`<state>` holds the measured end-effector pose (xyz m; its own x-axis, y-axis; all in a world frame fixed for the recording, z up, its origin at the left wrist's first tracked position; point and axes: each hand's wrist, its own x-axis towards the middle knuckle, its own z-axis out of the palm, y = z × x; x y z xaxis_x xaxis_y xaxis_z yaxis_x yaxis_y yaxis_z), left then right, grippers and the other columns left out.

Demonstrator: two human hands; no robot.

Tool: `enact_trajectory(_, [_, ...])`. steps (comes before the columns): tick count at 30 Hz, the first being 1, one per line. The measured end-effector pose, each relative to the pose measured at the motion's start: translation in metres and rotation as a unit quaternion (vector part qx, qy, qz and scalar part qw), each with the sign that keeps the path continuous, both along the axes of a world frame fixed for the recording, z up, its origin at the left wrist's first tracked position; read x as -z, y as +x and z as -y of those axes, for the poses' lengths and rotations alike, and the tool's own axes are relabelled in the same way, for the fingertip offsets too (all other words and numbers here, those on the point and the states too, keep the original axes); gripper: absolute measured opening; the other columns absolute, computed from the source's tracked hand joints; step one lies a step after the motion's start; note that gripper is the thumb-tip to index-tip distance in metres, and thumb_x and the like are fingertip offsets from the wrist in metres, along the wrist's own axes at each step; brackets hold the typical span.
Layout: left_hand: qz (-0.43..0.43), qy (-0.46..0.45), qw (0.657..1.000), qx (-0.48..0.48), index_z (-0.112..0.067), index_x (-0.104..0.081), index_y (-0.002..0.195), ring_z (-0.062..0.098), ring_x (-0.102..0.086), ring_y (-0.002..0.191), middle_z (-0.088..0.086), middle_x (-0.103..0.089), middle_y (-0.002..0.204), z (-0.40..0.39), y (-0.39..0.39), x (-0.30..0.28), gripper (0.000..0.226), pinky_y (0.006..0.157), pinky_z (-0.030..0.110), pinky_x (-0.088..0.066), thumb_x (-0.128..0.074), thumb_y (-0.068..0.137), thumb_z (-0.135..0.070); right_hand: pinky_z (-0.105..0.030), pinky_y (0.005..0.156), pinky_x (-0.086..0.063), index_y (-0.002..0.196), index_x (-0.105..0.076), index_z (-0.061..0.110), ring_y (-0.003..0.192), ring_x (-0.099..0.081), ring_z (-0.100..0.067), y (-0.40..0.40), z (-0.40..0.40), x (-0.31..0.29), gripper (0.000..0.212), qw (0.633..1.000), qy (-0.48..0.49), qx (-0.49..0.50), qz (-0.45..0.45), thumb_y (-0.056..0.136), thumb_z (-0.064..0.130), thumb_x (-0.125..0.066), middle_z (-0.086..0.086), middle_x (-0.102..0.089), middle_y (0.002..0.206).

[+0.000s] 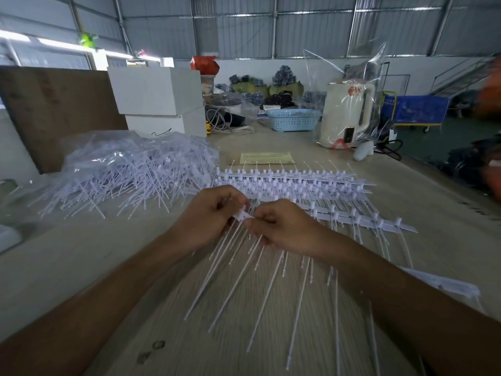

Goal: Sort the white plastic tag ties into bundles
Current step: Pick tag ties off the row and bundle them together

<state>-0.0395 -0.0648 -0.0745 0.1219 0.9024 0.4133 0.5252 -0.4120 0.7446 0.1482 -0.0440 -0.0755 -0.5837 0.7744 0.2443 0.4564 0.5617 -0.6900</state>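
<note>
At your far left on the worktop (pixel 81 267) lies the loose heap of ties (pixel 130 172), partly under a clear plastic bag and tangled in every direction; that is the stock not yet sorted. Moving in, your left hand (pixel 208 215) has its fingers curled, pinching the white head end of a strip of tag ties (pixel 244 214). Your right hand (pixel 282 226) meets it from the other side and pinches the same end, with the strip's thin tails fanning down toward you over the worktop.

You look to be gathering one strip into a bundle, aligning the heads between both hands. The next move likely calls for squaring the heads and drawing the splayed tails together before setting it down.

To the right and beyond your hands, the sorted rows (pixel 292 183) lie stacked in parallel, heads lined up.
</note>
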Motion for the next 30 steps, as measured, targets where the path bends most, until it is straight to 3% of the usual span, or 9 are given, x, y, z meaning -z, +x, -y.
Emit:
enact_trajectory(3, [-0.015,0.003,1.0,0.007,-0.022,-0.067,0.087,-0.009,-0.052,0.045,-0.024,-0.059,0.053,0.001,0.002,-0.001,0.015,0.047,0.006,-0.037,-0.059,0.099,-0.018,-0.028,0.055,-0.034,0.074,-0.061,0.006,0.05,-0.044,-0.01,-0.002,0.001,0.005,0.028,0.999,0.006,-0.005,-0.054,0.099,0.018,-0.06,-0.004,-0.052,0.059])
enact_trajectory(8, [0.019,-0.036,0.999,0.034,-0.021,-0.066,0.078,0.01,-0.053,0.045,-0.003,-0.06,0.055,0.004,0.004,0.005,0.03,0.048,0.021,-0.04,-0.052,0.103,-0.028,-0.032,0.06,-0.036,0.074,-0.059,0.012,0.059,-0.048,-0.018,-0.005,0.001,0.004,0.028,0.998,0.001,-0.015,-0.053,0.101,0.019,-0.057,-0.02,-0.056,0.068])
enact_trajectory(10, [0.004,-0.014,0.999,0.032,-0.021,-0.066,0.077,0.012,-0.057,0.051,0.0,-0.063,0.06,0.005,0.004,0.005,0.034,0.053,0.026,-0.042,-0.049,0.105,-0.027,-0.028,0.059,-0.042,0.076,-0.063,0.013,0.057,-0.053,-0.013,-0.001,0.0,0.002,0.027,0.997,-0.036,-0.032,-0.054,0.102,0.019,-0.056,-0.01,-0.058,0.065])
enact_trajectory(13, [-0.032,0.019,0.999,0.015,-0.01,-0.069,0.085,0.026,-0.065,0.066,0.009,-0.068,0.072,0.003,0.006,0.005,0.035,0.066,0.038,-0.05,-0.047,0.105,-0.027,-0.025,0.057,-0.047,0.086,-0.067,0.0,0.052,-0.056,-0.01,0.008,-0.001,-0.001,0.025,0.992,-0.092,-0.051,-0.075,0.101,0.018,-0.057,0.007,-0.059,0.058])
enact_trajectory(15, [-0.046,0.022,0.999,-0.004,-0.006,-0.069,0.083,0.031,-0.064,0.069,0.014,-0.067,0.073,0.001,0.006,0.006,0.036,0.071,0.042,-0.05,-0.049,0.105,-0.027,-0.029,0.058,-0.049,0.086,-0.066,-0.001,0.051,-0.058,-0.009,0.008,-0.001,0.0,0.025,0.997,-0.026,-0.038,-0.059,0.1,0.018,-0.059,0.007,-0.06,0.056])
enact_trajectory(18, [-0.055,0.011,0.998,-0.023,-0.013,-0.071,0.075,0.02,-0.059,0.059,0.009,-0.065,0.065,0.001,0.003,0.008,0.038,0.064,0.034,-0.045,-0.051,0.104,-0.028,-0.044,0.066,-0.052,0.092,-0.07,0.005,0.066,-0.063,-0.023,0.002,0.0,0.003,0.02,0.993,0.114,-0.009,0.007,0.099,0.021,-0.062,-0.007,-0.068,0.075])
enact_trajectory(22, [-0.025,-0.031,0.999,-0.031,-0.017,-0.066,0.062,0.009,-0.048,0.044,-0.002,-0.055,0.049,-0.001,0.001,0.009,0.042,0.05,0.021,-0.034,-0.054,0.102,-0.027,-0.04,0.066,-0.05,0.095,-0.069,0.011,0.077,-0.061,-0.02,0.001,0.001,0.005,0.013,0.961,0.265,-0.002,0.075,0.099,0.017,-0.059,0.004,-0.058,0.083])
enact_trajectory(26, [-0.013,-0.066,0.998,-0.011,-0.016,-0.066,0.067,0.014,-0.05,0.035,0.001,-0.054,0.043,0.001,-0.003,0.002,0.041,0.04,0.016,-0.038,-0.053,0.103,-0.031,-0.043,0.068,-0.052,0.09,-0.066,0.022,0.073,-0.062,-0.016,-0.002,0.0,0.007,0.013,0.986,0.167,0.008,0.026,0.1,0.025,-0.058,0.005,-0.064,0.081])
enact_trajectory(30, [0.006,-0.08,0.997,0.02,-0.014,-0.069,0.083,0.025,-0.068,0.054,0.008,-0.069,0.063,0.006,-0.001,-0.004,0.029,0.05,0.03,-0.053,-0.058,0.098,-0.035,-0.046,0.069,-0.051,0.09,-0.064,0.011,0.073,-0.063,-0.027,-0.004,-0.001,0.009,0.023,0.994,0.102,0.029,-0.01,0.102,0.028,-0.054,-0.01,-0.065,0.081])
